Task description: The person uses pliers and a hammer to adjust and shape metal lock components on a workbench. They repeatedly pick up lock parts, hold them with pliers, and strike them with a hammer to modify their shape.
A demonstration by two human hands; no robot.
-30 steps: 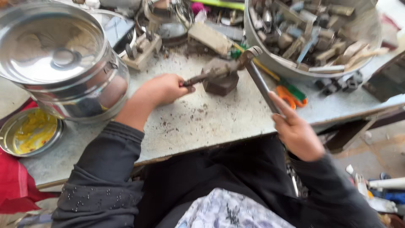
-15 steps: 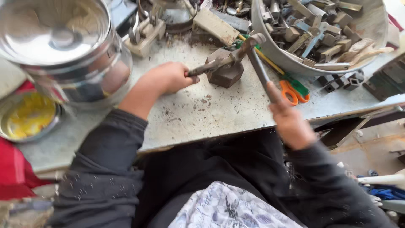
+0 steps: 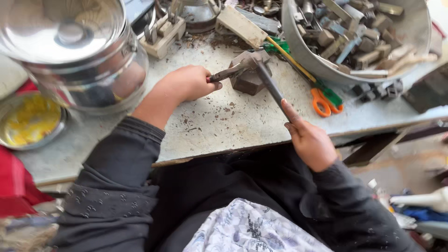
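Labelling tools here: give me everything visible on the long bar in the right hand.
The metal bar is long, narrow, flat-sided and dark grey, probably a file or similar tool. It slants from the right hand, which grips its lower end, up and left to the dark metal block on the worktable. Its far tip meets the pliers' nose there.
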